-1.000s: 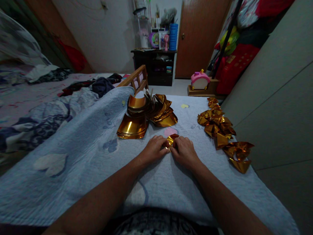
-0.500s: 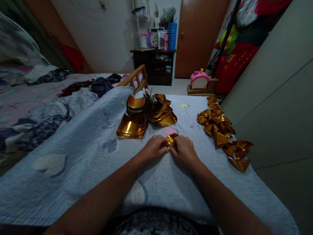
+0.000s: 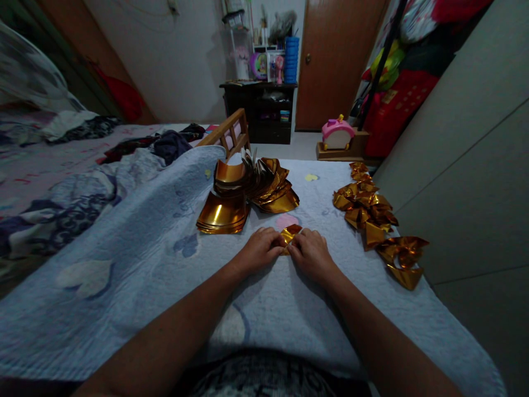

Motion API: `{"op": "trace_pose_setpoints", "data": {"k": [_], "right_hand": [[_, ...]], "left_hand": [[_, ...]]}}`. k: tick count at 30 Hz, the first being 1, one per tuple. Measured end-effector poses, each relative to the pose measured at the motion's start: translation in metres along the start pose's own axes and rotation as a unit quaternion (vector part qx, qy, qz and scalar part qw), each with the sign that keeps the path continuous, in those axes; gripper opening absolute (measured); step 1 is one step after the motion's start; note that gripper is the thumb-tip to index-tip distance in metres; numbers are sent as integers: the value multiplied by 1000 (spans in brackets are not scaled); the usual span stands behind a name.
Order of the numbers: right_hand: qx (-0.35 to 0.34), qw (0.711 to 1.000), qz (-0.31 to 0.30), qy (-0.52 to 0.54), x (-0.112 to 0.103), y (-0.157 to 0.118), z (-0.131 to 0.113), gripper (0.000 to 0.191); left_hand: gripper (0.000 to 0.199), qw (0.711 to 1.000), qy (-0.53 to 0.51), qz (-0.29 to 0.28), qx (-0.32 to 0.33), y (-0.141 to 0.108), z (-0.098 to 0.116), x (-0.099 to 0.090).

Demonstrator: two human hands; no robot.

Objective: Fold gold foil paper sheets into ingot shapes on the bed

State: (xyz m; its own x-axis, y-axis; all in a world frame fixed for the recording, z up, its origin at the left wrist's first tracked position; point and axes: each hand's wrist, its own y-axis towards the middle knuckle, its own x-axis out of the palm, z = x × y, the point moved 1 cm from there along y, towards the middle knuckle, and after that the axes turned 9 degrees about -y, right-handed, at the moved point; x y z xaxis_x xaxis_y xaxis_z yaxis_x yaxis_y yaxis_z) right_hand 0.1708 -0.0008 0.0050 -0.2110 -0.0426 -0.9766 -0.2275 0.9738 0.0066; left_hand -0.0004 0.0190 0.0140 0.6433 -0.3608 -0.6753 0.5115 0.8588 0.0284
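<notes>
Gold foil [image 3: 291, 233] held btwn L hand [image 3: 262, 248] & R hand [image 3: 312, 251].

Left hand [image 3: 260, 249] and right hand [image 3: 311, 251] just apart, fingers [image 3: 276, 239] bent inward, forearms [image 3: 182, 320] bare

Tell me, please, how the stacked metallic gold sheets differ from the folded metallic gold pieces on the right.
The stacked gold sheets look mostly broad and gently curved, while the folded gold pieces are creased and pointed. The sheets lie layered in fanned bundles; the pieces straggle in a line. The sheets sit toward the middle of the blue quilt, the pieces near its right edge. Both are shiny gold.
</notes>
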Motion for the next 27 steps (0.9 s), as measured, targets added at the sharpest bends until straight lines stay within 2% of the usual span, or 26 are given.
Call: {"op": "trace_pose_setpoints", "data": {"k": [20,27], "right_hand": [[6,1000,7,14,1,0,0,17],[21,998,-20,61,-5,0,0,20]], "left_hand": [[11,1000,4,-5,14,-1,-2,-1],[10,1000,7,-9,12,0,-4,0]]}}
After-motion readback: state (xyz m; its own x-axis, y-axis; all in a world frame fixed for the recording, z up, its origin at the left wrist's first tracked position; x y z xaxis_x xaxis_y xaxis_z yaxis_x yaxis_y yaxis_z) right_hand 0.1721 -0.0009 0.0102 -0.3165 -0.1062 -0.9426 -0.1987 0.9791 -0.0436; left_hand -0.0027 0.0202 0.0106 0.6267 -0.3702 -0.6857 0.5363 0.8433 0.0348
